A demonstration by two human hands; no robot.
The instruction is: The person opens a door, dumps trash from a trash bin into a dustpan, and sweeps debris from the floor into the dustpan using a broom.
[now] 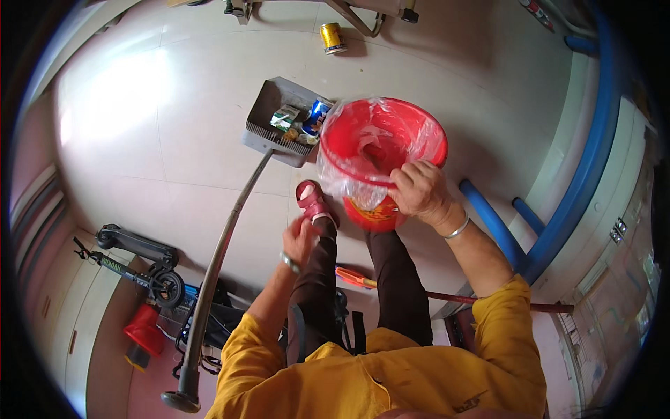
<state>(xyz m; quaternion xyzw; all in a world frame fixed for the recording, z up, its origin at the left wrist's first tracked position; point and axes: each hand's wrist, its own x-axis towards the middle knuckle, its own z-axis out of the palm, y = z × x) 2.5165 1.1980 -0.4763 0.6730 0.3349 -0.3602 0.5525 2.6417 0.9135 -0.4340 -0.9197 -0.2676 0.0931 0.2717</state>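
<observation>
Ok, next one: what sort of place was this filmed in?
Probably a home, though I can't tell which room. A scooter stands by a pale cabinet, and a long-handled dustpan and plastic-lined red bin suggest household surroundings.

The one camera in this room looks from head height, close above the yellow shirt [314,384], steeply down at the red bucket [377,220] and floor [202,181]; its bent rim perhaps misleads.
</observation>
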